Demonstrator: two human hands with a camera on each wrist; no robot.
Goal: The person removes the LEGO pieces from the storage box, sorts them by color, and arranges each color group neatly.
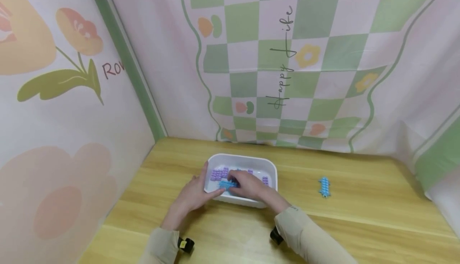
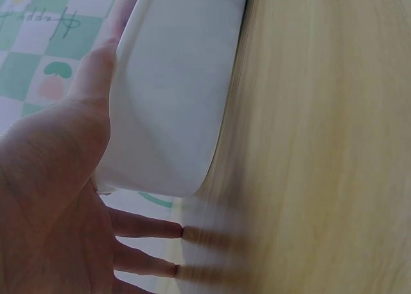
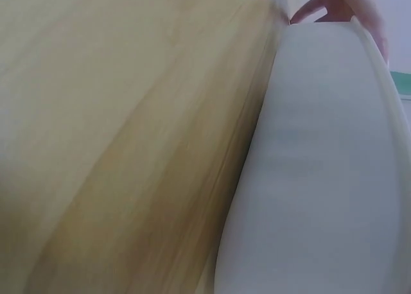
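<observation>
A white plastic tub (image 1: pixel 240 201) sits on the wooden table, with purple knobbly pieces (image 1: pixel 219 174) and a blue segmented piece (image 1: pixel 226 185) inside. At the tub's left corner my left hand (image 1: pixel 195 192) holds the rim between thumb and index finger. The left wrist view shows its other fingers (image 2: pixel 148 226) stretched out beside the corner, their tips at the table. My right hand (image 1: pixel 249 185) reaches into the tub over the front wall, fingers bent and thumb at the blue piece, pinching it. The hand hides part of that piece.
A second blue segmented piece (image 1: pixel 325 187) with small side spikes lies on the table (image 1: pixel 373 200) right of the tub. Printed curtains (image 1: pixel 280 56) hang along the back and left table edges. Black wrist devices (image 1: pixel 186 245) are strapped by both sleeves.
</observation>
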